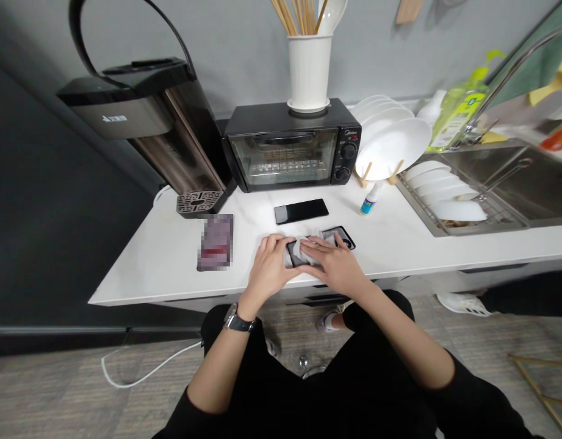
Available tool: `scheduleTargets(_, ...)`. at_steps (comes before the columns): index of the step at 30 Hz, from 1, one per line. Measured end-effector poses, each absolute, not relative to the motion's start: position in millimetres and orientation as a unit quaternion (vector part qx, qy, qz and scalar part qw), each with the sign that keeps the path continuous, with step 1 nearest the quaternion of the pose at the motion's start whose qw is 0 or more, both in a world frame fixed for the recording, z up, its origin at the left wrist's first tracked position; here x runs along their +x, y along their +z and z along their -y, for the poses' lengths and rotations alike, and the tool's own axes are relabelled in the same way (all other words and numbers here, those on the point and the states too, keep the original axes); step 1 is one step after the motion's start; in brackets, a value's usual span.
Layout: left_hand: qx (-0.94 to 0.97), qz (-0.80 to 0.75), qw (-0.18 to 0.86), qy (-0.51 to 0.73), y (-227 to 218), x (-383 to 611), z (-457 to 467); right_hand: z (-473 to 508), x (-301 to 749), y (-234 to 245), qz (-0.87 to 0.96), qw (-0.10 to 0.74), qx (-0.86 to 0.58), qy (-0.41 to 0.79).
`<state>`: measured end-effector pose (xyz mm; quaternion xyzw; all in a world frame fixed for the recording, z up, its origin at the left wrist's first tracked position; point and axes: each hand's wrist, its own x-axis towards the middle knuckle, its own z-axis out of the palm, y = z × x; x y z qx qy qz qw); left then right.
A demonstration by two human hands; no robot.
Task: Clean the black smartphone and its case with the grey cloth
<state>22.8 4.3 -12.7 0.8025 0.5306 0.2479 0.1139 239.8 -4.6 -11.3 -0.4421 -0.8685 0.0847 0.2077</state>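
Note:
On the white counter's front part lies a phone case [349, 235] with a dark rim and a round camera ring at its right end. My left hand [270, 263] grips its left end, thumb along the near edge. With bent fingers, my right hand [336, 263] presses a crumpled white tissue [297, 250] onto the case's surface. Both hands hide much of the case. Just behind them a black phone [301, 211] rests screen up. A small spray bottle [369, 201] with a blue label stands behind and to the right.
A water dispenser [171, 134] and toaster oven [285, 146] line the back. A blurred-out purple item [216, 242] lies left. White plates [390, 143] stand in a rack beside the sink [528, 183], which holds bowls [445, 189]. Another person's shoe [464, 303] shows at right.

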Motion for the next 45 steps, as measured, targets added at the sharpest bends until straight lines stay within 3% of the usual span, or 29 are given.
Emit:
scheduleTargets(7,0.799,-0.548,0.094,0.230,-11.5,29.7,-2.7,19.1,290.2,-24.5,0.821,0.211,-0.530,-0.019)
scheduleTargets(17,0.800,-0.537,0.104,0.247,-13.5,19.6,-4.4,24.7,210.8,-19.0,0.873,0.234,-0.416,0.099)
scheduleTargets(25,0.797,-0.545,0.084,0.244,-13.4,29.2,-4.6,20.0,276.7,-21.3,0.799,0.257,-0.543,-0.010)
scheduleTargets(31,0.796,-0.547,0.093,0.242,-15.6,23.6,-4.9,26.1,213.7,-21.4,0.862,0.273,-0.416,0.095)
scheduleTargets(39,0.794,-0.552,0.073,0.243,-12.7,29.3,-3.8,16.4,266.3,-21.3,0.793,0.257,-0.553,-0.011)
scheduleTargets(45,0.794,-0.552,0.091,0.236,-14.5,24.8,-5.5,23.4,215.1,-15.5,0.852,0.261,-0.440,0.108)
